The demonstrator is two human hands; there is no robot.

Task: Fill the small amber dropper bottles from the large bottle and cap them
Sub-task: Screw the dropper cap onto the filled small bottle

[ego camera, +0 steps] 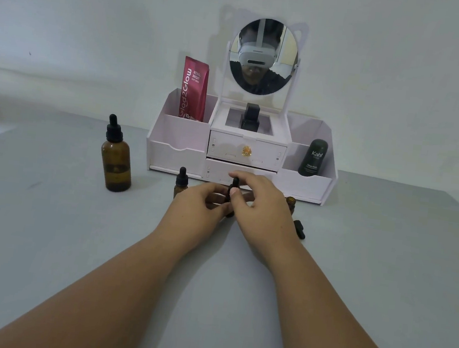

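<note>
While the left hand (200,203) grips an upright small bottle (230,202) at table centre, the right hand (257,197) pinches its dropper cap (235,184) from above, in line with the bottle's vertical axis, the large bottle (116,161) standing well apart, far left.

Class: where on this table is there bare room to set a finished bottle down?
Bare: left of the large amber bottle, and the near table flanking both forearms. Crowded: before the organizer, around both hands and the loose dropper cap.
</note>
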